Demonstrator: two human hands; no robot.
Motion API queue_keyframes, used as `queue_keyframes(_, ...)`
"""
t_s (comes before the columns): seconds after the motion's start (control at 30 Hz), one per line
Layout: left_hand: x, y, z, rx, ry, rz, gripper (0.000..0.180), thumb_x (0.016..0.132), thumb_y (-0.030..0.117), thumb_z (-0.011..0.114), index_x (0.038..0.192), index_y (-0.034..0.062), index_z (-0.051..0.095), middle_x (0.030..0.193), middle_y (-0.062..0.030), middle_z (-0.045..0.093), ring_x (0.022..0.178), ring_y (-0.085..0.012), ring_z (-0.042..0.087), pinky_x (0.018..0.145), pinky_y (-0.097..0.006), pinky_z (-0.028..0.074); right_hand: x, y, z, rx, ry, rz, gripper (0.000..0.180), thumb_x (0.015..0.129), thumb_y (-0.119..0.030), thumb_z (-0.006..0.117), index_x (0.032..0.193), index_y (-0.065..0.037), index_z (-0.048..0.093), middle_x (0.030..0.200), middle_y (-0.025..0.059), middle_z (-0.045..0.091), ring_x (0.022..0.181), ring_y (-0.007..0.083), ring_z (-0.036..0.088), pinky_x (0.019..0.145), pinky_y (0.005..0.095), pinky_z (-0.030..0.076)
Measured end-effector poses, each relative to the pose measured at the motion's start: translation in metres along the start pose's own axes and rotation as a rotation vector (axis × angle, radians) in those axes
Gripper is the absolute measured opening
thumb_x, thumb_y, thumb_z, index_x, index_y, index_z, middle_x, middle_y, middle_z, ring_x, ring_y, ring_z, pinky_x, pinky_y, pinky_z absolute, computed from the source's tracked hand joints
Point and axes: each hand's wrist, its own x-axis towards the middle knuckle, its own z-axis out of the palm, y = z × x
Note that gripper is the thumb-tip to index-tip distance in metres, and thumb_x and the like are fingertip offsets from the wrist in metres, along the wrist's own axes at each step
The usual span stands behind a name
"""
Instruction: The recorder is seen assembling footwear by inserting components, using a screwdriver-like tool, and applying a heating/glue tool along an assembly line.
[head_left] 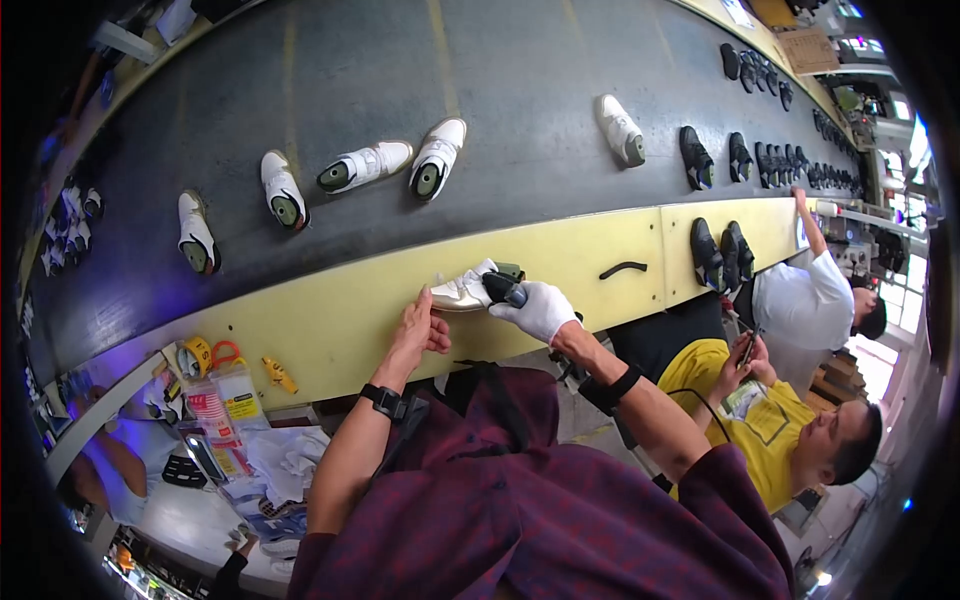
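Observation:
On the yellow bench edge in front of me lies a white shoe with a green inner sole, its toe toward the left. My left hand, bare, is at that toe, one finger up against its tip and the others curled. In a white glove, my right hand closes on a small black object at the shoe's opening. What that object is cannot be made out, and part of it is hidden by the glove. A black curved strip rests on the bench to the right.
Several white shoes stand on the dark belt beyond the bench. Black shoes are at the right. A yellow tool and a tape roll lie left. A person in yellow sits close on my right.

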Motion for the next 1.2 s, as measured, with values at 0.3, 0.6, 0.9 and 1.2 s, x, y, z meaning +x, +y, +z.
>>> queue_keyframes(0.3,-0.002,0.002,0.001,0.032,-0.02,0.062,0.069,0.104,0.069,0.046,0.128,0.0046,0.048,0.081,-0.0097,0.06,0.059,-0.0193,0.064,0.055,-0.037,0.059,0.0,0.002,-0.003,0.04,0.0,-0.005,0.056,0.082,-0.054,0.08,0.097,0.0,0.076,0.086,0.0221,0.075,0.085,0.0385,0.075,0.079,0.0441,0.057)
queue_keyframes(0.6,-0.001,0.002,0.0,0.012,-0.016,0.049,0.07,0.104,0.069,0.047,0.129,0.0038,0.048,0.082,-0.0101,0.061,0.06,-0.0187,0.065,0.056,-0.037,0.06,-0.018,0.027,-0.017,0.215,0.186,0.024,0.055,0.083,-0.046,0.082,0.102,0.005,0.075,0.09,0.0203,0.077,0.085,0.0325,0.076,0.08,0.0401,0.057)
queue_keyframes(0.9,0.0,0.003,-0.002,0.034,-0.055,0.053,0.07,0.104,0.069,0.046,0.126,0.0026,0.05,0.082,-0.0103,0.061,0.06,-0.0184,0.065,0.055,-0.037,0.06,-0.006,0.012,-0.009,0.042,0.06,-0.028,0.053,0.082,-0.052,0.082,0.096,-0.001,0.075,0.083,0.0211,0.074,0.081,0.0369,0.074,0.077,0.0433,0.057)
queue_keyframes(1.2,0.0,0.001,-0.004,0.048,-0.055,0.06,0.069,0.105,0.068,0.045,0.126,0.0029,0.05,0.081,-0.0093,0.061,0.06,-0.0178,0.064,0.055,-0.035,0.059,-0.003,0.019,0.003,0.035,0.123,-0.051,0.053,0.082,-0.052,0.083,0.096,-0.001,0.075,0.082,0.0207,0.074,0.081,0.0371,0.074,0.076,0.0431,0.057)
